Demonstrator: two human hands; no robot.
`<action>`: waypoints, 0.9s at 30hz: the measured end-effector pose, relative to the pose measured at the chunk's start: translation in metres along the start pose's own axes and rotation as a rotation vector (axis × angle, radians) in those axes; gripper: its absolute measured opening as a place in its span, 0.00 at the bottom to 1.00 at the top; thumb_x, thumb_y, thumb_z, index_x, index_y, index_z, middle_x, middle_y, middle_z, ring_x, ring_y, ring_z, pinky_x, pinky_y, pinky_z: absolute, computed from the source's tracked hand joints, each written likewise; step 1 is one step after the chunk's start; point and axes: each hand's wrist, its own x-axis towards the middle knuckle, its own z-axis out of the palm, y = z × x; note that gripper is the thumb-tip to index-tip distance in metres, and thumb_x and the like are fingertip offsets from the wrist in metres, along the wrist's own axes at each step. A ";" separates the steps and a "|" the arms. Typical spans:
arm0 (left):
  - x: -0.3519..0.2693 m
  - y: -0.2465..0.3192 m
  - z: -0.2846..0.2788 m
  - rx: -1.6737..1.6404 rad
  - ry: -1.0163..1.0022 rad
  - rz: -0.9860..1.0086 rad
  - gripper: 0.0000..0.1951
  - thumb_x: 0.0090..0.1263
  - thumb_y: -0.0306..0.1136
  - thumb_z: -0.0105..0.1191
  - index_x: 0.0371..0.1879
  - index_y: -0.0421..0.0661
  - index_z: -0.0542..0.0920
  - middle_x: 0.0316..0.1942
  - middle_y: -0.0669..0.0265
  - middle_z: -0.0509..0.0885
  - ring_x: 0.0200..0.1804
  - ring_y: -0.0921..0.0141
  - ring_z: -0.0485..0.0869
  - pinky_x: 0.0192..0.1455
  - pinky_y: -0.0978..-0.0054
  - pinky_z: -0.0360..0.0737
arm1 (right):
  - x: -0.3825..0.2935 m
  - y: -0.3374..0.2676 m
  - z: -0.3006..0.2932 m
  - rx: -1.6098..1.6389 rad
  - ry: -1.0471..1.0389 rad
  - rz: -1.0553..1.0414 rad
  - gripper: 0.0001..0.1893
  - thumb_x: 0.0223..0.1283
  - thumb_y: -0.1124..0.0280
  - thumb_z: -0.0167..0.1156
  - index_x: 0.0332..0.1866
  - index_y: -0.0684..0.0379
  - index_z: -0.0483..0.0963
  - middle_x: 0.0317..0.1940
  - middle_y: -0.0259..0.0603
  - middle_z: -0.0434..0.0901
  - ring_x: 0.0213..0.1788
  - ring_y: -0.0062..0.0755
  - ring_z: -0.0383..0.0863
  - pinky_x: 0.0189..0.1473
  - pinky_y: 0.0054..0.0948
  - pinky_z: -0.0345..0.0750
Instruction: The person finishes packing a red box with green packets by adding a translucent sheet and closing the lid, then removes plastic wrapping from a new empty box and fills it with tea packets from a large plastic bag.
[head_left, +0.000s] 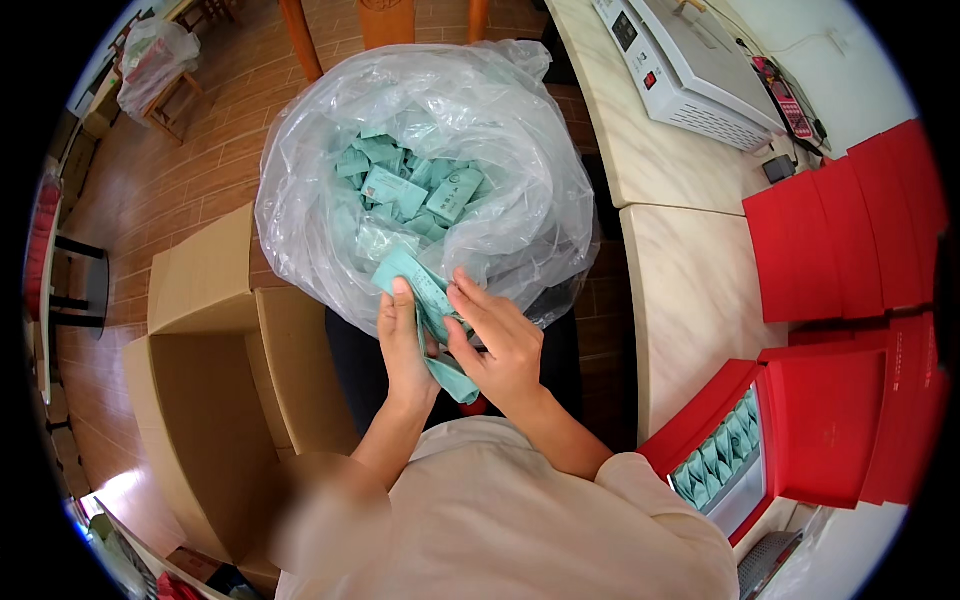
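Note:
My left hand grips a small bunch of pale green printed packets, its thumb lying on the top one. The fingers and thumb of my right hand close around the right edge of the same bunch. One packet's lower end hangs between my wrists. Just beyond my hands, a large clear plastic bag stands with its mouth spread. Many loose green packets fill its middle, some flat, others on edge. How many packets I hold is hidden by the overlap.
On my left is an open cardboard box. To the right, a marble-patterned counter carries a grey-white machine, stacked red boxes and an opened red box with rows of green packets. A wooden chair stands behind the bag.

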 end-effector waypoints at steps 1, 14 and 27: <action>-0.001 0.000 -0.002 0.002 -0.010 0.005 0.13 0.76 0.47 0.43 0.41 0.50 0.73 0.23 0.80 0.74 0.20 0.88 0.67 0.17 0.88 0.60 | -0.001 -0.001 0.001 0.035 0.008 0.012 0.19 0.43 0.77 0.69 0.45 0.64 0.78 0.49 0.47 0.81 0.36 0.41 0.83 0.37 0.28 0.79; -0.007 -0.002 0.006 0.212 0.073 0.572 0.15 0.78 0.45 0.38 0.37 0.45 0.67 0.24 0.70 0.78 0.22 0.83 0.72 0.22 0.87 0.67 | -0.004 -0.012 0.002 0.259 0.080 0.094 0.25 0.42 0.79 0.73 0.47 0.65 0.70 0.46 0.55 0.81 0.45 0.42 0.83 0.47 0.31 0.79; 0.002 -0.011 0.004 0.245 0.089 0.621 0.15 0.78 0.45 0.39 0.39 0.45 0.68 0.29 0.71 0.77 0.27 0.83 0.73 0.29 0.85 0.70 | 0.003 -0.010 -0.005 0.133 0.123 -0.071 0.21 0.41 0.78 0.73 0.43 0.65 0.73 0.43 0.53 0.82 0.40 0.42 0.83 0.41 0.30 0.78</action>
